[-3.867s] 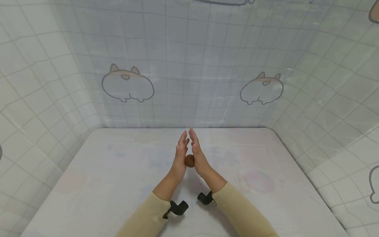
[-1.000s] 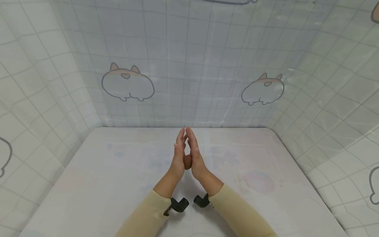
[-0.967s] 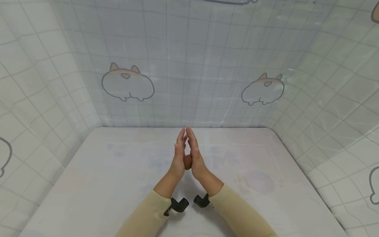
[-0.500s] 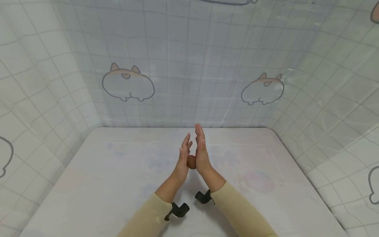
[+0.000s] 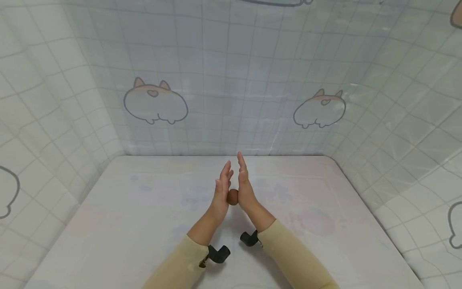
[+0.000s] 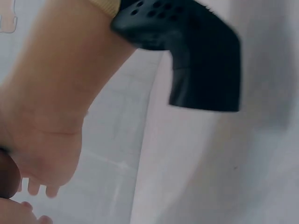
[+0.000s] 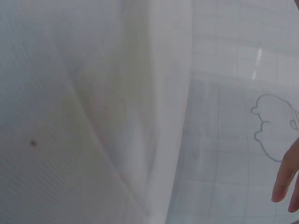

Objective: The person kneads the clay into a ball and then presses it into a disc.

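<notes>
A small brown clay-like ball (image 5: 232, 197) sits between the two palms in the head view, above the table. My left hand (image 5: 221, 196) presses it from the left with straight fingers. From the right, the palm of my right hand (image 5: 246, 190) touches it, fingers also straight and pointing away from me. The fingertips stand apart, the right ones reaching further forward. In the left wrist view, the left hand (image 6: 46, 144) and part of the dark ball (image 6: 7, 179) show at the left edge. Only a few fingers (image 7: 286, 177) enter the right wrist view.
The hands are over a white table (image 5: 126, 224) with faint pastel prints. Behind and beside it hang grid-patterned sheets (image 5: 231, 80) with cartoon drawings. Black wrist-worn pieces (image 5: 219, 254) stick out below both wrists.
One second ago the fingertips nearly met and the ball looked taller. Since then the right hand has slid forward, the left slightly back, and the ball looks rounder and a little further right.
</notes>
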Demonstrator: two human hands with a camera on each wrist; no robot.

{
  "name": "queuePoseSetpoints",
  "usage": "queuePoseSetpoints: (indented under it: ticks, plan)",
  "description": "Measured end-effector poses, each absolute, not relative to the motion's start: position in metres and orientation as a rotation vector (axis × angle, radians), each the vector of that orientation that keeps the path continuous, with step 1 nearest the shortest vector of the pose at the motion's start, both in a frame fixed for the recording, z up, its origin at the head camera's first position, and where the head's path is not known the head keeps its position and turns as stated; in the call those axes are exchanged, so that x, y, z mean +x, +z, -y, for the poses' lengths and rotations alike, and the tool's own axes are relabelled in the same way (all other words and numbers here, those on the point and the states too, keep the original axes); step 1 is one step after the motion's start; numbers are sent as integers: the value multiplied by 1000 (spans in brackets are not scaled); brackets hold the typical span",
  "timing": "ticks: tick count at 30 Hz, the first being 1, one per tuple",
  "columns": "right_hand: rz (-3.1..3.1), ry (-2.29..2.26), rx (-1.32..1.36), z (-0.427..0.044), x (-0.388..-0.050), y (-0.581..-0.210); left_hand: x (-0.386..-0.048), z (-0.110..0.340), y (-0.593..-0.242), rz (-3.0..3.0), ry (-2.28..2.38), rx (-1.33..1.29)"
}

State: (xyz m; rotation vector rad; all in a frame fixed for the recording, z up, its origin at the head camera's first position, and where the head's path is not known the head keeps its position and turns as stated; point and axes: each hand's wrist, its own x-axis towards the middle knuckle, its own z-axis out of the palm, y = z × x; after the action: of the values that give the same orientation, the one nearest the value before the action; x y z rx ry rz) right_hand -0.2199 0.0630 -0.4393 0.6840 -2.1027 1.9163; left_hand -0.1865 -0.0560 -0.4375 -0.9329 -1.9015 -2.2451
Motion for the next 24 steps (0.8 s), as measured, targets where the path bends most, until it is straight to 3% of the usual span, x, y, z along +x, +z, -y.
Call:
queuePoseSetpoints:
  ticks: [24]
  plan:
    - [1971, 1866, 1080, -47, -197, -433, -210, 65, -425, 2008, -2139, -550]
